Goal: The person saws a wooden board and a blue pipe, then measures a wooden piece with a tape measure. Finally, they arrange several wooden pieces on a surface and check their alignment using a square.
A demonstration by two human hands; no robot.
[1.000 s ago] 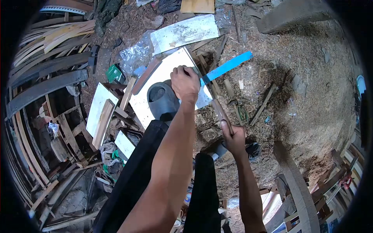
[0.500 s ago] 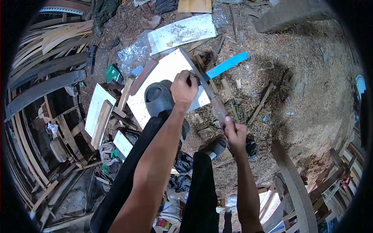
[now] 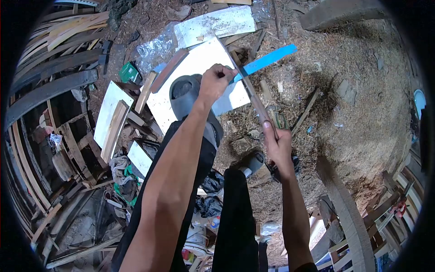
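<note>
A long, narrow brown wooden strip [image 3: 259, 108] runs along the right edge of a white board [image 3: 199, 61]. My right hand [image 3: 277, 144] is closed round its lower end, thumb lying along it. My left hand [image 3: 217, 81] is curled, its fingertips at the strip's upper part; exactly what they pinch is partly hidden. A flat blue strip [image 3: 267, 61] crosses the brown one beside those fingers and sticks out to the upper right. Its inner end is partly covered by my left hand. My foot in a grey slipper [image 3: 182, 90] stands on the white board.
Another slippered foot [image 3: 254, 163] is on the sawdust-covered ground. Wood offcuts, a green box [image 3: 130, 72] and a smaller white panel [image 3: 108, 113] lie to the left. A thick timber [image 3: 344, 213] stands at lower right. A dirty white sheet [image 3: 215, 27] lies ahead.
The view has shifted, so the board, both strips and both hands appear higher in the picture. Both hands keep about the same places along the brown strip.
</note>
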